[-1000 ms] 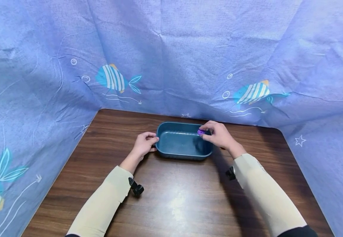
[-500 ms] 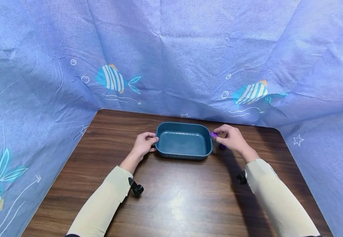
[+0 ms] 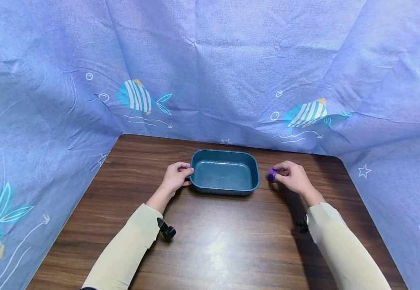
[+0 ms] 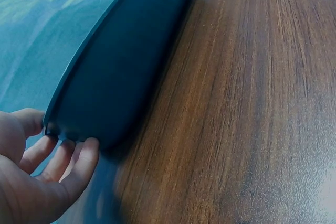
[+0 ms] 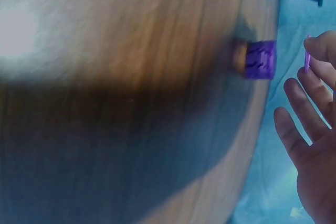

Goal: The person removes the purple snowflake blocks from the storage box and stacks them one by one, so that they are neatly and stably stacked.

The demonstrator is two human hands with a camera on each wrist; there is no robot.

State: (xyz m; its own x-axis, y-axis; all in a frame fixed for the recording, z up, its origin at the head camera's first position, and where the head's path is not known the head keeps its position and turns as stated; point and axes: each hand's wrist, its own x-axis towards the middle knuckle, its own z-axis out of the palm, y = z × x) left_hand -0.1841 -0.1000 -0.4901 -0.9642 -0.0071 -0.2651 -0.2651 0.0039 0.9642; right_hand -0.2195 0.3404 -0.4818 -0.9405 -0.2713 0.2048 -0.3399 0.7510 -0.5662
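Note:
A dark teal rectangular tray (image 3: 224,175) sits on the table in the head view. My left hand (image 3: 175,176) grips its left end; in the left wrist view the thumb is at the rim and the fingertips (image 4: 90,144) press the outer wall. To the tray's right, my right hand (image 3: 294,176) pinches a thin purple piece (image 5: 307,61), seen edge-on in the right wrist view, between thumb and finger. A short stack of notched purple pieces (image 5: 261,60) stands upright on the table, just below the held piece and apart from it.
The brown wooden table (image 3: 210,237) has its far edge close behind the tray. A blue fabric curtain (image 3: 217,80) with fish prints surrounds the back and sides. The tray shows nothing inside.
My right hand has moved right, from over the tray's right end to above the purple stack, carrying the purple piece. The left hand and tray stay in place.

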